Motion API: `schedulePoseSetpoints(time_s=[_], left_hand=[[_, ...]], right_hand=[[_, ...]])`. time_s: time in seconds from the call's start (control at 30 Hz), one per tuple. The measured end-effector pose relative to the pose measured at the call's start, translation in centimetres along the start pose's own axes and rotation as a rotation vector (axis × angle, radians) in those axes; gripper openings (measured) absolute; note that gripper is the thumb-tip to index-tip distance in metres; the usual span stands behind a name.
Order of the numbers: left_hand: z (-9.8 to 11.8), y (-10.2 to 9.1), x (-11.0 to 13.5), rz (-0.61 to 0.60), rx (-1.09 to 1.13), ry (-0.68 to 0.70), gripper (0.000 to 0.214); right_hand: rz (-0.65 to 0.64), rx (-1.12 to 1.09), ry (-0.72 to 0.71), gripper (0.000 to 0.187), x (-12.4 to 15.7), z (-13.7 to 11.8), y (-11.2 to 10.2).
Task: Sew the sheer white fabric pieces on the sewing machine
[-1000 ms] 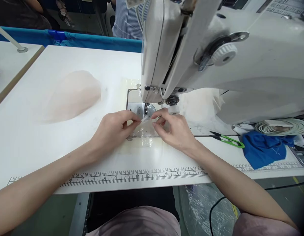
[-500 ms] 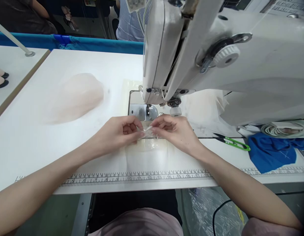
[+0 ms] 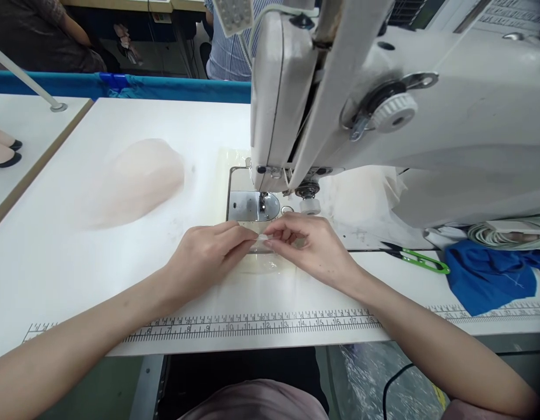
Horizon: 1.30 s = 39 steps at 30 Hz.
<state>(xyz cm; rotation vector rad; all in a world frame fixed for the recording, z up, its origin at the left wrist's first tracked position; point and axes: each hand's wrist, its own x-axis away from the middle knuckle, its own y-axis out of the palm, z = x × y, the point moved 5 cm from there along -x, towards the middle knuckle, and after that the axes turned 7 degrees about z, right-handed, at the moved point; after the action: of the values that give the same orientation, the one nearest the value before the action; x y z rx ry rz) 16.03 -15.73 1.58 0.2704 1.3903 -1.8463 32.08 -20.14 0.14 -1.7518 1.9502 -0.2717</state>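
Observation:
Between my fingertips is a small translucent white piece (image 3: 262, 237), thin and mostly covered, so its exact kind is unclear. My left hand (image 3: 211, 251) is closed in a pinch on its left end. On the other end, my right hand (image 3: 316, 245) pinches with thumb and forefinger, the other fingers curled. Both hands are just in front of the metal needle plate (image 3: 246, 206) of a white sewing machine (image 3: 281, 99). The presser foot (image 3: 263, 201) is above that plate, beyond my fingertips.
A sheer beige fabric piece (image 3: 143, 181) lies on the left of the white table (image 3: 200, 131). Pale fabric (image 3: 361, 192) is under the machine arm. Green thread snips (image 3: 421, 262) and a blue cloth (image 3: 488, 277) lie at right. A printed ruler (image 3: 252, 326) follows the front edge. Two people sit beyond.
My left hand has turned, its fingers now straighter and closed together at the tips. The white piece is less exposed between my hands. The whole view has shifted slightly.

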Motion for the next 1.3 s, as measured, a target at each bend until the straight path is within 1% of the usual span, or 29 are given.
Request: schedulePoseSetpoints(time_s=[0.03, 0.1, 0.23, 0.33, 0.53, 0.8, 1.07, 1.2, 1.27, 1.3], left_hand=[[0.2, 0.0, 0.1, 0.036, -0.054, 0.064, 0.009], [0.4, 0.0, 0.2, 0.08, -0.132, 0.145, 0.007], [0.6, 0.0, 0.2, 0.107, -0.197, 0.199, 0.005], [0.7, -0.1, 0.1, 0.111, -0.213, 0.218, 0.004], [0.9, -0.1, 0.3, 0.131, -0.224, 0.246, 0.005], [0.8, -0.1, 0.4, 0.13, -0.222, 0.252, 0.007], [1.1, -0.3, 0.3, 0.14, -0.227, 0.278, 0.007], [1.3, -0.3, 0.3, 0.131, -0.243, 0.292, 0.007], [1.3, -0.2, 0.4, 0.126, -0.232, 0.281, 0.008], [1.2, -0.2, 0.4, 0.121, -0.212, 0.262, 0.007]], right_hand=[[0.002, 0.0, -0.019, 0.007, 0.0, -0.1, 0.0], [0.006, 0.007, -0.055, 0.011, 0.1, -0.3, 0.0], [0.003, 0.037, -0.138, 0.015, 0.4, -0.7, 0.0], [0.006, 0.059, -0.18, 0.014, 0.5, -0.9, 0.0], [0.034, 0.079, -0.17, 0.013, 0.4, -0.9, -0.1], [0.035, 0.068, -0.276, 0.013, 0.6, -1.5, -0.1], [0.057, 0.107, -0.352, 0.018, 0.8, -1.3, 0.0], [0.068, 0.078, -0.423, 0.017, 0.9, -1.5, 0.0], [0.107, 0.126, -0.509, 0.013, 1.0, -1.8, -0.1], [0.145, 0.183, -0.583, 0.011, 1.2, -2.1, -0.2]])
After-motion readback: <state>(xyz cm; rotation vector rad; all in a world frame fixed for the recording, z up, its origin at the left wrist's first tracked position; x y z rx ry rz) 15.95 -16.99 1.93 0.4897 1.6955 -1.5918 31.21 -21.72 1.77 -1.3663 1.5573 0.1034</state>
